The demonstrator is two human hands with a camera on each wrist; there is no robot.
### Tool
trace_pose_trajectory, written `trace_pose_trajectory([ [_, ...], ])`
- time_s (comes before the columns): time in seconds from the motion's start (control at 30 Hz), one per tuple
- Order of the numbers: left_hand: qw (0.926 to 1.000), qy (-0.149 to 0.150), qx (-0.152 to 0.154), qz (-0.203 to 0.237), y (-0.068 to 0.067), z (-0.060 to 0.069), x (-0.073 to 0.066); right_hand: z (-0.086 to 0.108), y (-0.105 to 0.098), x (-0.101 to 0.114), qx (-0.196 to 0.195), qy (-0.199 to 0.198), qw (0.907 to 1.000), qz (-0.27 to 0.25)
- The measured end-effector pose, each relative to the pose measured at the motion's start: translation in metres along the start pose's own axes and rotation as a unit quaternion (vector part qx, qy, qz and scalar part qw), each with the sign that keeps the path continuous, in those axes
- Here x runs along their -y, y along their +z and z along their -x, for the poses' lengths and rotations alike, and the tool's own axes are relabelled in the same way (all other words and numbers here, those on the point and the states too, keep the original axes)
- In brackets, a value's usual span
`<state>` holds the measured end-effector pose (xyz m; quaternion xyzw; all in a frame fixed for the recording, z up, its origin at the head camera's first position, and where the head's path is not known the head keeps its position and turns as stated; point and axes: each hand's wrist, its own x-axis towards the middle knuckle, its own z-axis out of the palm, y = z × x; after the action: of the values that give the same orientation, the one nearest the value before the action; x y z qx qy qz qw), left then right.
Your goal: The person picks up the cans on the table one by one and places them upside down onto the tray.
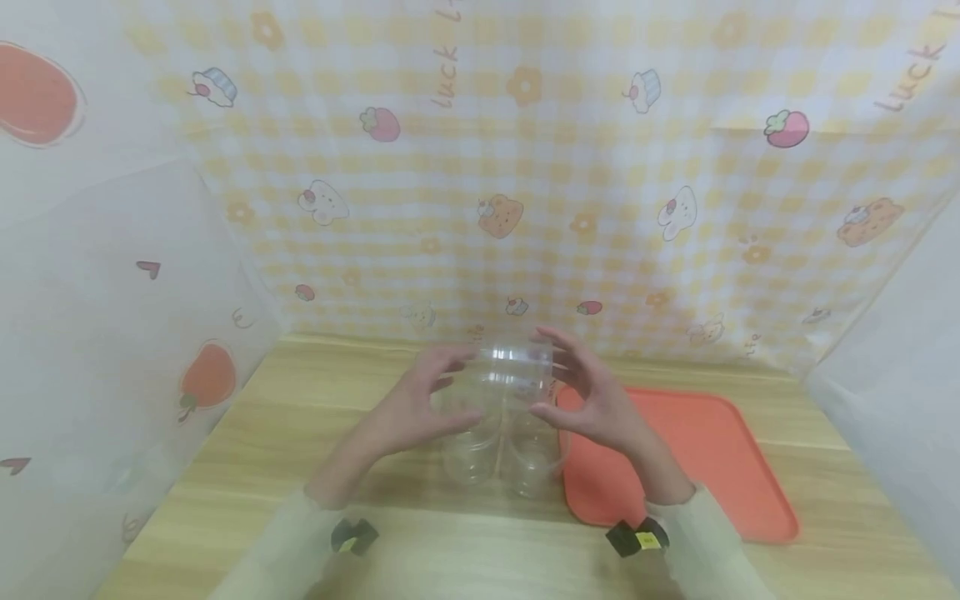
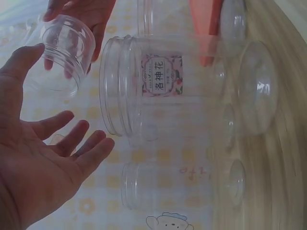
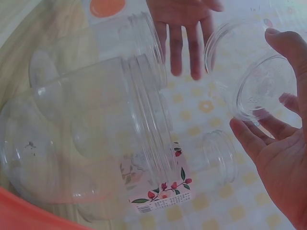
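Note:
A clear plastic jar [image 1: 512,364] is held on its side in the air by my right hand [image 1: 600,404]; thumb and fingers curl round one end. My left hand [image 1: 412,404] is at the jar's other end, its fingers spread and relaxed. In the left wrist view its thumb lies near the jar's rim [image 2: 72,52]; whether they touch I cannot tell. Below the hands, two more clear jars [image 1: 471,457] stand upright side by side, with open mouths in the right wrist view. Behind them a pink label [image 2: 162,74] shows through the plastic.
An orange-red tray [image 1: 697,458] lies on the wooden table [image 1: 315,400], right of the standing jars. Smaller clear jars [image 2: 139,187] stand farther back. A yellow checked cloth [image 1: 450,167] hangs at the back, with pale sheets [image 1: 90,333] at the sides.

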<state>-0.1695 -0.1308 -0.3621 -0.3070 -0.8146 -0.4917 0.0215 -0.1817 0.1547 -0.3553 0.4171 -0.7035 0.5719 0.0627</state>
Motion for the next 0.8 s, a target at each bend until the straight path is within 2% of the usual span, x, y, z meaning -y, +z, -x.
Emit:
trace_pose_trajectory([
  [0.1, 0.9982, -0.002, 0.016, -0.057, 0.0, 0.001, 0.002, 0.0, -0.002, 0.001, 0.001, 0.001, 1.0, 0.004],
  [0.23, 0.9901, -0.009, 0.033, -0.136, 0.002, 0.002, 0.004, 0.002, -0.004, 0.003, 0.002, 0.007, 0.9999, 0.007],
  [0.3, 0.9859, -0.015, 0.043, -0.161, 0.004, 0.003, 0.004, 0.003, -0.005, 0.003, 0.002, 0.011, 0.9999, 0.009],
  [0.5, 0.9783, -0.024, 0.067, -0.195, 0.008, 0.002, 0.005, 0.007, -0.01, 0.003, -0.004, 0.021, 0.9996, 0.016],
  [0.8, 0.9753, -0.02, 0.081, -0.205, 0.012, 0.001, 0.004, 0.011, -0.016, 0.006, -0.008, 0.025, 0.9993, 0.027],
])
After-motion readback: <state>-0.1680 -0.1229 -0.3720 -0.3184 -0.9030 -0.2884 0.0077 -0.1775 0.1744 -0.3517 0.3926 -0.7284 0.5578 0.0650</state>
